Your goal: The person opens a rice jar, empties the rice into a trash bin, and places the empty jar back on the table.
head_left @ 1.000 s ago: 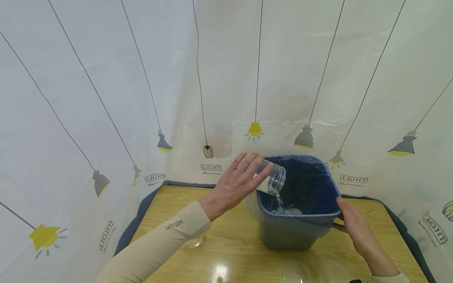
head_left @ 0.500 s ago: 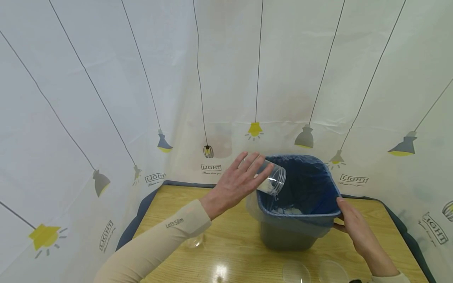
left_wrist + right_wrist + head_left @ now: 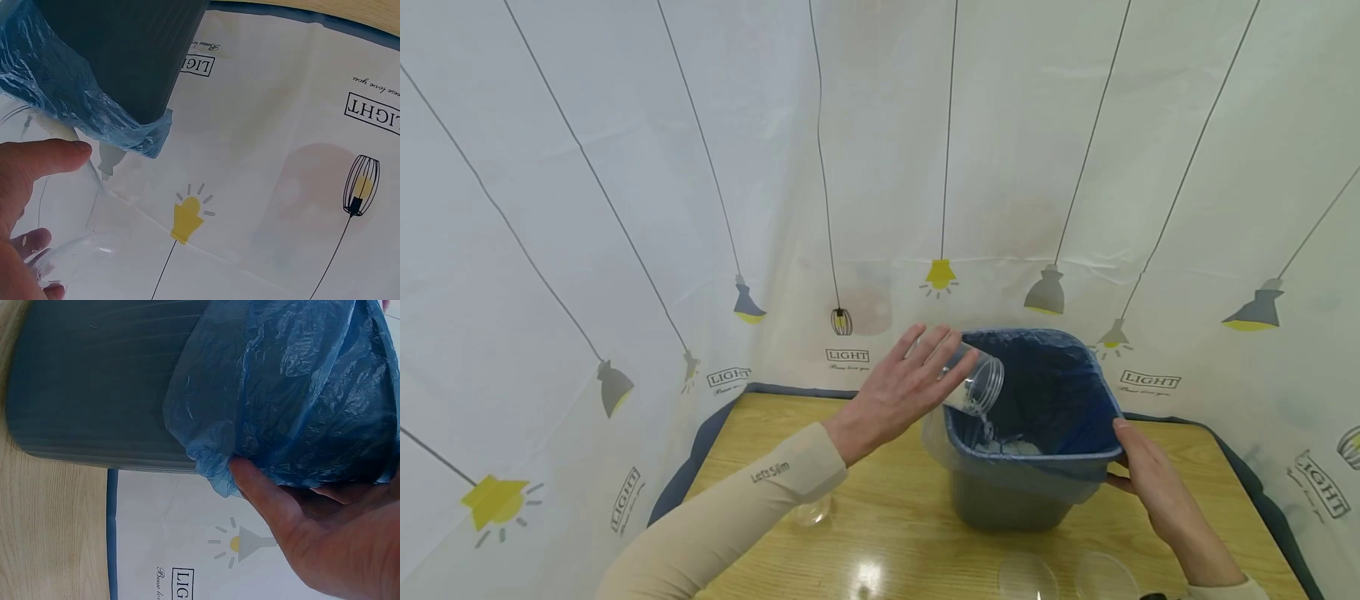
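My left hand [image 3: 895, 392] grips a clear jar [image 3: 988, 388], tipped with its threaded mouth over the near-left rim of a grey trash bin [image 3: 1015, 500]. White, loose material spills from the jar into the blue bag [image 3: 1067, 392] lining the bin, where some more lies. In the left wrist view, the thumb and fingertips of the left hand [image 3: 25, 181] hold the jar's transparent wall [image 3: 69, 200]. With my right hand [image 3: 1165, 492] I hold the bin's right side at the rim; the right wrist view shows its thumb against the folded-over bag [image 3: 287, 381].
Two clear round discs, perhaps lids, lie near the table's front: a left disc [image 3: 1028, 575] and a right disc [image 3: 1107, 577]. Another clear round object [image 3: 812, 512] sits under the left forearm, partly hidden. A lamp-patterned sheet [image 3: 880, 167] rises behind the wooden table [image 3: 895, 517].
White material keeps falling from the jar, thinner half a second ago and thicker again now. The jar has shifted slightly in the left hand's grip. The right hand and bin stay put.
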`<state>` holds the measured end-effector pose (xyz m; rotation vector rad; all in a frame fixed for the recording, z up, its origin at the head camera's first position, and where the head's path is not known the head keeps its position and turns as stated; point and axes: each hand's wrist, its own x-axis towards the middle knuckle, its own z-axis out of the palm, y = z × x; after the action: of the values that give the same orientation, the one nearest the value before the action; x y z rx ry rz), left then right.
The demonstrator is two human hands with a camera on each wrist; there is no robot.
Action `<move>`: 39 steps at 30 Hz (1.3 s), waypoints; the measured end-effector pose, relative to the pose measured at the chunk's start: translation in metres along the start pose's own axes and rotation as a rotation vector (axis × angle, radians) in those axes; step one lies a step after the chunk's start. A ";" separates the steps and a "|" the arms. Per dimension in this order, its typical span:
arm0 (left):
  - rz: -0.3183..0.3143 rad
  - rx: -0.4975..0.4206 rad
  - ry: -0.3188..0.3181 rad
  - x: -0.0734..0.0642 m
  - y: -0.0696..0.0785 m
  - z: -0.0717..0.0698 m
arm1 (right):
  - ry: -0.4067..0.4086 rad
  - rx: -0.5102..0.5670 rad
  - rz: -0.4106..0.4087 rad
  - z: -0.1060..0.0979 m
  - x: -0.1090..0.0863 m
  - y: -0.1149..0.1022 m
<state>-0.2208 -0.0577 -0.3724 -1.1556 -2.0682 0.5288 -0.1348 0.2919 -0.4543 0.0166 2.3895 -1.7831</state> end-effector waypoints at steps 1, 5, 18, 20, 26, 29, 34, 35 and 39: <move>0.003 0.005 -0.002 0.000 0.000 0.000 | -0.001 0.000 0.000 0.000 0.000 0.000; 0.008 0.028 -0.001 0.001 0.000 0.001 | -0.004 0.002 0.002 0.000 0.000 0.000; 0.039 0.067 -0.028 0.003 0.002 -0.002 | 0.000 -0.002 0.003 -0.001 0.001 0.001; 0.048 0.065 -0.036 0.003 0.002 -0.003 | 0.000 -0.001 0.000 -0.001 0.001 0.002; 0.070 0.093 -0.028 0.002 0.003 -0.005 | -0.002 0.001 -0.005 -0.001 0.000 0.002; 0.077 0.108 -0.018 0.002 0.004 -0.005 | -0.002 0.001 -0.001 -0.001 0.001 0.001; 0.096 0.149 0.022 0.001 0.005 -0.003 | 0.000 -0.007 0.006 -0.001 0.002 0.001; 0.101 0.157 0.033 0.000 0.005 -0.002 | 0.001 -0.009 0.006 -0.001 0.002 0.001; 0.123 0.180 0.081 0.000 0.007 0.001 | 0.009 -0.007 0.004 0.000 0.001 0.002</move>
<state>-0.2173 -0.0546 -0.3773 -1.1826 -1.8485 0.7004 -0.1359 0.2926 -0.4562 0.0278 2.4000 -1.7769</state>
